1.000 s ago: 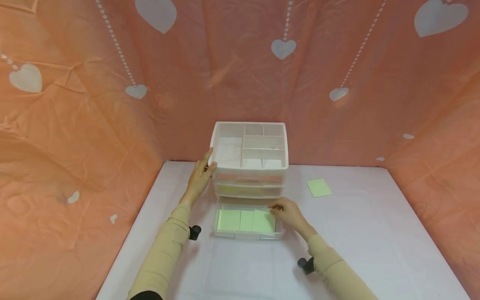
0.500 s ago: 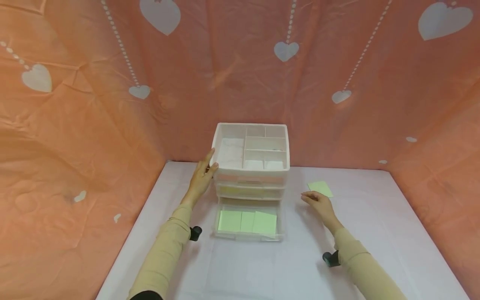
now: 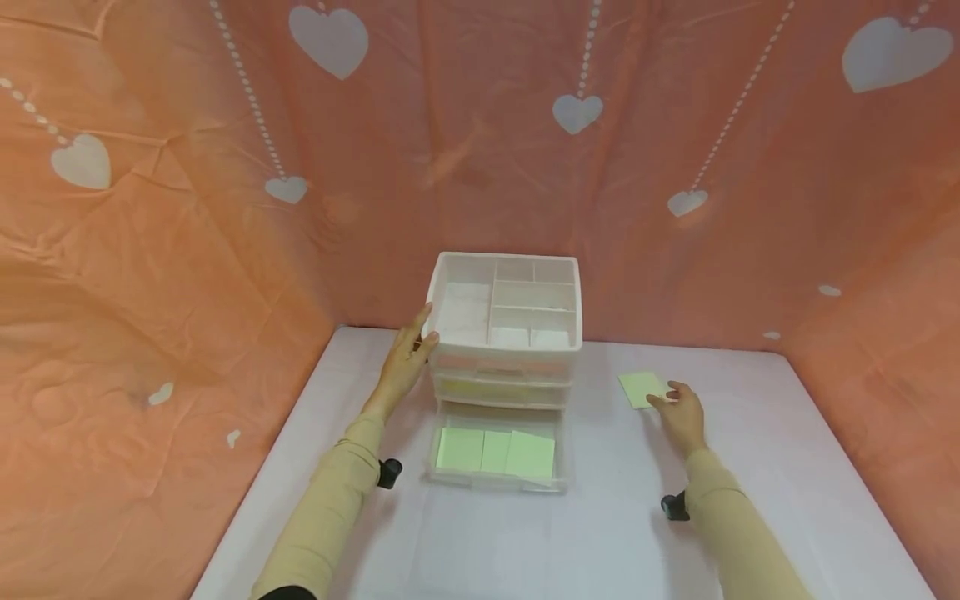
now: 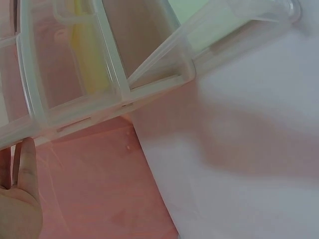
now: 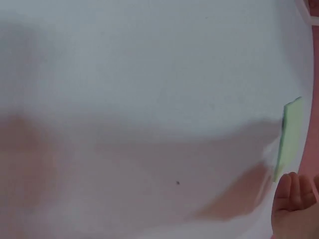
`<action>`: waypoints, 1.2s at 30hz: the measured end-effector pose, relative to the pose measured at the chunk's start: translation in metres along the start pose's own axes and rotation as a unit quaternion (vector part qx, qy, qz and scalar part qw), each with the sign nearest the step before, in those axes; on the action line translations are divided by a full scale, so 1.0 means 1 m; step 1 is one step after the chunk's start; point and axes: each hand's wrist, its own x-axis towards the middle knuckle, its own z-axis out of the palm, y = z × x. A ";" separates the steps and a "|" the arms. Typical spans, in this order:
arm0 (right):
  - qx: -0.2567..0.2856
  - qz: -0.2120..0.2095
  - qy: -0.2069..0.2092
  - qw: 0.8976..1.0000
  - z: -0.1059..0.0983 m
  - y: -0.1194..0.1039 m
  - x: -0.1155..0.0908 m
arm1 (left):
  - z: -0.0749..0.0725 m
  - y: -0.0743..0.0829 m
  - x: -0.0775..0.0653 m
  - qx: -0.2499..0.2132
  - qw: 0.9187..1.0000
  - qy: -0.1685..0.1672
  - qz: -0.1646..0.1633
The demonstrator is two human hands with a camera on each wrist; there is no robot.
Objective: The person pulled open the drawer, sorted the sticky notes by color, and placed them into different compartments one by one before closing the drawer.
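Note:
A white plastic drawer organizer [image 3: 504, 347] stands at the back of the table, its bottom drawer [image 3: 498, 482] pulled out. Pale green sticky notes [image 3: 461, 450] lie side by side in that drawer. My left hand [image 3: 401, 367] rests against the organizer's left side, fingers extended along the upper edge; the left wrist view shows the hand [image 4: 22, 199] at the lower corner. To the right, another green sticky note pad [image 3: 640, 389] lies on the table. My right hand [image 3: 682, 418] is at its right edge, thumb and fingers apart; in the right wrist view the fingertips are right beside the pad [image 5: 290, 134].
The organizer's top tray [image 3: 463, 310] has several compartments. Something yellow [image 4: 89, 47] shows through a closed drawer above the open one. An orange curtain [image 3: 480, 183] with white hearts hangs behind and beside the white table [image 3: 600, 533].
My right hand has left the open drawer and moved right to the sticky note pad on the table. My left hand stays on the organizer. The head view has shifted slightly.

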 end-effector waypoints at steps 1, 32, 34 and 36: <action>0.000 0.007 -0.003 1.000 0.001 0.001 0.000 | 0.000 0.000 0.000 0.000 1.000 0.000 0.000; -0.035 0.122 0.086 0.988 0.031 0.013 0.007 | 0.004 -0.004 -0.003 0.015 1.000 0.014 -0.003; -0.023 0.116 0.099 0.988 0.033 0.013 0.008 | 0.003 -0.003 -0.002 0.009 1.000 0.017 -0.003; 0.002 0.119 0.105 0.987 0.034 0.012 0.010 | 0.002 -0.002 -0.002 0.004 1.000 0.019 -0.002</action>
